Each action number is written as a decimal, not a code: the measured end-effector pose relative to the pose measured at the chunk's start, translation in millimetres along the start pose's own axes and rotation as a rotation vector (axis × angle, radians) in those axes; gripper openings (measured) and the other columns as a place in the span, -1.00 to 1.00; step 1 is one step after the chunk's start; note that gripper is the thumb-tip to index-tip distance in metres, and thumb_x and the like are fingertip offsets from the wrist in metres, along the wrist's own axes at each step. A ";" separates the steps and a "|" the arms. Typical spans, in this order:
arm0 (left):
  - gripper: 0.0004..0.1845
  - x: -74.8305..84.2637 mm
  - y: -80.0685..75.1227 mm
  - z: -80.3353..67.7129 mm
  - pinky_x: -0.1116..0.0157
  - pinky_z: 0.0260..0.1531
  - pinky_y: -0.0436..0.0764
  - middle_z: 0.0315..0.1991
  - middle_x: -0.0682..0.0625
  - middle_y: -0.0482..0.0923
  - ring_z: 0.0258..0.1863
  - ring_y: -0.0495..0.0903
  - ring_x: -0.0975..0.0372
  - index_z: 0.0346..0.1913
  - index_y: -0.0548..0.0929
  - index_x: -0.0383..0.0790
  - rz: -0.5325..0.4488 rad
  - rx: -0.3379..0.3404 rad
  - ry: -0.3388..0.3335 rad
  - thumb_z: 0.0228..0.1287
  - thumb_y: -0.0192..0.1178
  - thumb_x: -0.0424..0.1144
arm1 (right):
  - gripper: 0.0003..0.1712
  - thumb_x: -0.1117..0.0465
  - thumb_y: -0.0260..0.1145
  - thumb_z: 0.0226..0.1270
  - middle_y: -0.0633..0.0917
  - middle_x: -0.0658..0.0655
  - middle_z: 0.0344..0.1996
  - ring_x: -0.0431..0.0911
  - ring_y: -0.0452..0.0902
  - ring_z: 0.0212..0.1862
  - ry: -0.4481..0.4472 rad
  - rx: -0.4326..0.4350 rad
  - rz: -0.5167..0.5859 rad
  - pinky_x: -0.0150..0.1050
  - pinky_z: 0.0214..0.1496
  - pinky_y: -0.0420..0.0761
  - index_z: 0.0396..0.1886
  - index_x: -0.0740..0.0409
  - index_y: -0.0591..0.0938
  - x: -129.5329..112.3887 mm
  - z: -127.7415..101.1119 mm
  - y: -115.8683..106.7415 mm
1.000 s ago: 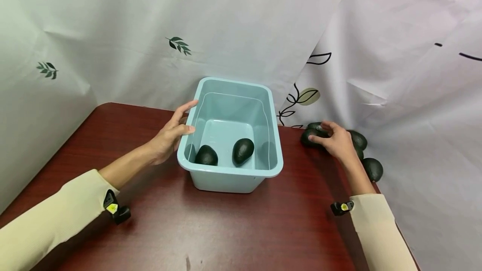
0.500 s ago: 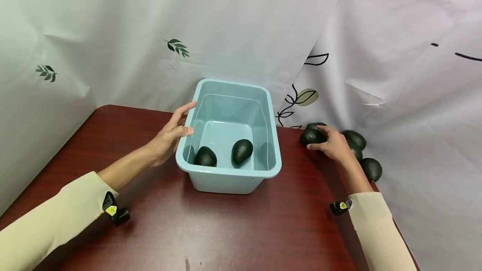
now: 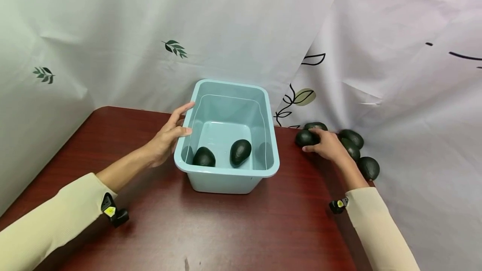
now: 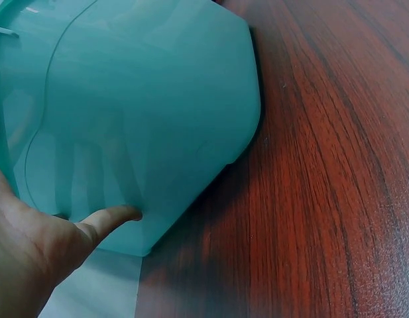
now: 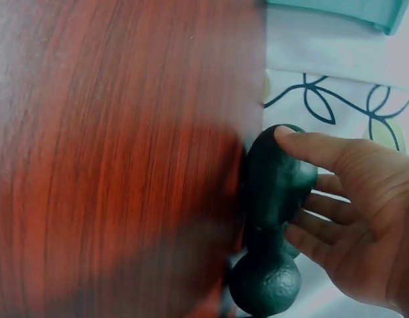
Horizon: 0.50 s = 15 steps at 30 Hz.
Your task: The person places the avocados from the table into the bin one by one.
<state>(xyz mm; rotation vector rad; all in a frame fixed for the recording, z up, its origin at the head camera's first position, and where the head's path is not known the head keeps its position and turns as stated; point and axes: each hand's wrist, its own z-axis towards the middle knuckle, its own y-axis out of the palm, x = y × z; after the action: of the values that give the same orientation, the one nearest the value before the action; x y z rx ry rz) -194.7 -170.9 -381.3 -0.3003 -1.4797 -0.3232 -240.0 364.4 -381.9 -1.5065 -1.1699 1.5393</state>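
**Right hand takes an avocado while the left steadies the bin**

The dark red wooden counter (image 3: 233, 229) carries everything, with white printed sheets (image 3: 241, 24) hanging behind it and to the right of both hands.

The light blue plastic bin (image 3: 228, 178) stands between the two hands, well left of the right hand's grip. The left hand (image 3: 165, 137) rests against the bin's left rim and wall, its fingers nearly straight and spread, the thumb lying on the outer wall as the left wrist view shows (image 4: 108, 218); this hand pinches nothing.

Inside the bin, right of the left hand, lie two dark avocados: one near the front left corner (image 3: 204, 157) and one toward the middle (image 3: 240, 152), tilted on its side. They are close but apart.

The right hand (image 3: 329, 145) lies on the counter near the right-hand sheet. Its fingers curl round the held avocado (image 3: 305, 138), which sits on the counter at the left, fingertip end of the grip; the right wrist view shows the thumb on top of it and the fingers wrapped beneath (image 5: 277, 179).

Four more loose avocados crowd round that grip: one just behind it (image 3: 315, 126), two just right of the hand (image 3: 354, 138) (image 3: 352, 149), and one nearer the wrist, against the sheet (image 3: 368, 167).
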 end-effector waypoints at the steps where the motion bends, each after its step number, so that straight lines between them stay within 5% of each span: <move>1: -0.11 0.0 -0.2 -0.3 0.13 0.18 0.77 0.52 -0.07 0.21 0.32 0.52 0.08 0.84 0.00 0.34 0.001 0.000 0.000 0.55 0.02 -0.17 | 0.04 -0.03 0.61 0.41 0.53 0.54 0.56 0.51 0.39 0.61 -0.009 -0.001 -0.012 0.47 0.60 0.42 0.71 0.31 0.41 -1.3 1.3 0.6; 15: -0.10 -0.8 0.0 -0.9 0.18 0.17 0.76 0.53 -0.08 0.21 0.32 0.52 0.08 0.85 -0.01 0.32 -0.004 0.003 -0.002 0.55 0.02 -0.18 | 0.10 -0.18 0.60 0.42 0.47 0.58 0.59 0.53 0.35 0.63 0.039 -0.040 -0.013 0.45 0.60 0.45 0.68 0.42 0.43 -10.2 4.3 11.1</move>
<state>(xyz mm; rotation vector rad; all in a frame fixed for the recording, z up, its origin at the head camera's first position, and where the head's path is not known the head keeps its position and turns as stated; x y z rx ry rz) -193.9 -171.2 -382.2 -0.2954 -1.4824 -0.3247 -241.9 350.2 -388.6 -1.5449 -1.1921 1.4802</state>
